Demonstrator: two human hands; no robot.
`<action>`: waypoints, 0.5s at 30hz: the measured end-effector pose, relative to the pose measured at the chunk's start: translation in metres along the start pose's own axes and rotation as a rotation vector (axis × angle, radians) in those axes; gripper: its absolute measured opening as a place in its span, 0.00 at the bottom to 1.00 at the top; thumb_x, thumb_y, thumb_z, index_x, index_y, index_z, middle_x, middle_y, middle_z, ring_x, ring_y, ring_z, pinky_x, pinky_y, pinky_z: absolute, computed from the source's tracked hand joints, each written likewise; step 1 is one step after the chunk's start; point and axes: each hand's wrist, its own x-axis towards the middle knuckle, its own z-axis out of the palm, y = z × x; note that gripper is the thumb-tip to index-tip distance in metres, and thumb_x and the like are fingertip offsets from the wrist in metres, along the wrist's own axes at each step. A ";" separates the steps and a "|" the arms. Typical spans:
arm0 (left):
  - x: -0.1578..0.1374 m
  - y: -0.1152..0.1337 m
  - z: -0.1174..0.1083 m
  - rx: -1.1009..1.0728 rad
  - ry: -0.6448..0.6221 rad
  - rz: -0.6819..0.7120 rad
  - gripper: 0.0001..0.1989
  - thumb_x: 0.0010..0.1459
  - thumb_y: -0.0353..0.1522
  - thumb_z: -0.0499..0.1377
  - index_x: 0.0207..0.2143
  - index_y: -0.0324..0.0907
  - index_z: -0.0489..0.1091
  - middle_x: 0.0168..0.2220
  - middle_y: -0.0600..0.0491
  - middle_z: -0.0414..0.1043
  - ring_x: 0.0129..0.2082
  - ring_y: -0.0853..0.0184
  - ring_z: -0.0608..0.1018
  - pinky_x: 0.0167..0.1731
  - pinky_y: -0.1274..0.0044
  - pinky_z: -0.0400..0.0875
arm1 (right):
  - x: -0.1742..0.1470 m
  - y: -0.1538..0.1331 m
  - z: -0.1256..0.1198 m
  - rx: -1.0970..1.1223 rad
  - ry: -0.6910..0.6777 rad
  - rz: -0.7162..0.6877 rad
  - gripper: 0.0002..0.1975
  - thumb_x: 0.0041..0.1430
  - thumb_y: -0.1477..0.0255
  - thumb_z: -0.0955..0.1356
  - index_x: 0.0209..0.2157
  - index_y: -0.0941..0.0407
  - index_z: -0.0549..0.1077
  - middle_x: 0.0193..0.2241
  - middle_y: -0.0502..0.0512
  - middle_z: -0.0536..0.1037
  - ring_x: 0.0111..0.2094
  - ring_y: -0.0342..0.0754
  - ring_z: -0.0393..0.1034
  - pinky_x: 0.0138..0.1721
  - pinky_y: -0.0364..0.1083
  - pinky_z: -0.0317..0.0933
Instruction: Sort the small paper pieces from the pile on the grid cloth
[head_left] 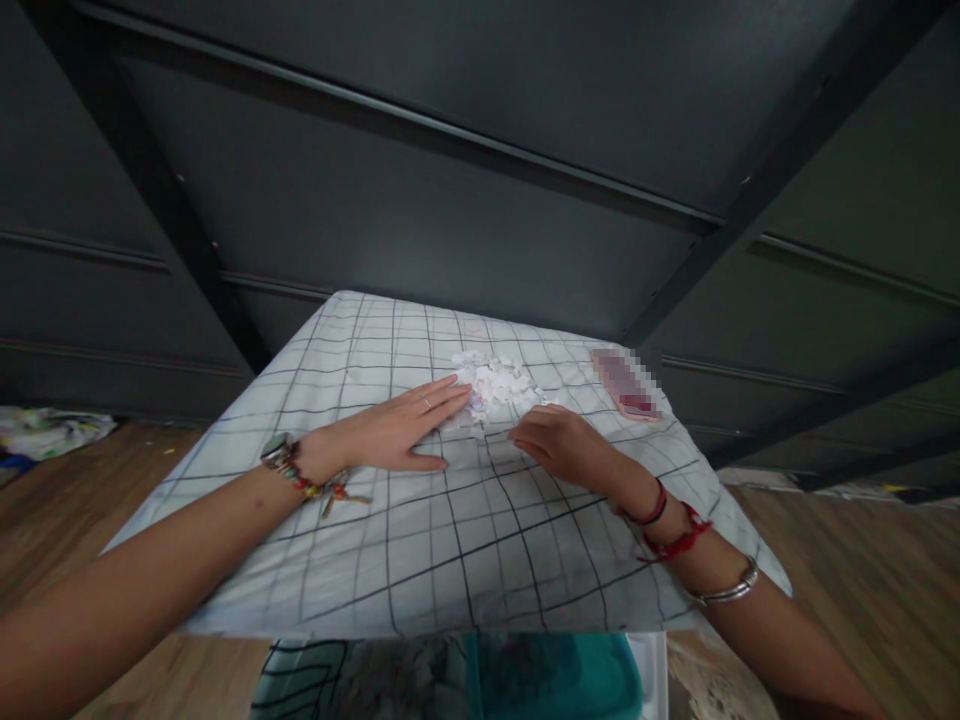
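A small heap of torn white paper scraps (499, 385) lies on the checked tablecloth (427, 560), between my two hands. My left hand (397, 425) rests flat on the cloth with the thumb apart, its fingertips touching the left edge of the scraps. On the right side of the heap, my right hand (559, 440) is held low with its fingers curled and the tips pressed together. Whether a scrap is pinched in those fingers is hidden from view.
A phone-like flat object (626, 385), partly blurred out, lies on the cloth at the right. Dark metal panels (450, 200) stand behind the table. Below the near edge sit a teal container (559, 675) and a bin of scraps (405, 680).
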 end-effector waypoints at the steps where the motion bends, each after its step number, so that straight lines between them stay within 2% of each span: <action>1: 0.000 0.000 0.000 0.001 0.001 0.003 0.42 0.57 0.46 0.52 0.62 0.40 0.30 0.63 0.46 0.30 0.62 0.58 0.38 0.59 0.69 0.42 | -0.001 -0.001 -0.002 0.010 0.006 0.002 0.12 0.61 0.74 0.58 0.29 0.58 0.70 0.26 0.52 0.69 0.29 0.42 0.61 0.34 0.43 0.52; 4: 0.000 0.000 0.000 0.002 0.005 0.008 0.41 0.57 0.46 0.52 0.62 0.39 0.31 0.63 0.45 0.31 0.62 0.58 0.38 0.59 0.69 0.41 | -0.001 -0.001 -0.005 -0.006 0.028 0.051 0.12 0.61 0.74 0.58 0.29 0.58 0.70 0.25 0.52 0.69 0.30 0.43 0.60 0.34 0.43 0.52; 11: 0.000 0.000 0.000 0.011 -0.004 0.005 0.41 0.57 0.46 0.51 0.62 0.38 0.32 0.63 0.45 0.31 0.62 0.58 0.38 0.59 0.70 0.41 | 0.007 0.004 0.008 -0.113 0.029 0.081 0.11 0.59 0.76 0.58 0.28 0.58 0.69 0.25 0.52 0.69 0.29 0.43 0.59 0.34 0.44 0.50; 15: 0.000 0.000 0.001 0.009 0.003 0.006 0.41 0.57 0.46 0.51 0.62 0.38 0.31 0.63 0.46 0.31 0.62 0.58 0.38 0.59 0.69 0.41 | 0.007 0.004 0.006 -0.150 0.069 0.128 0.10 0.59 0.77 0.58 0.27 0.58 0.69 0.25 0.52 0.69 0.30 0.44 0.59 0.34 0.44 0.50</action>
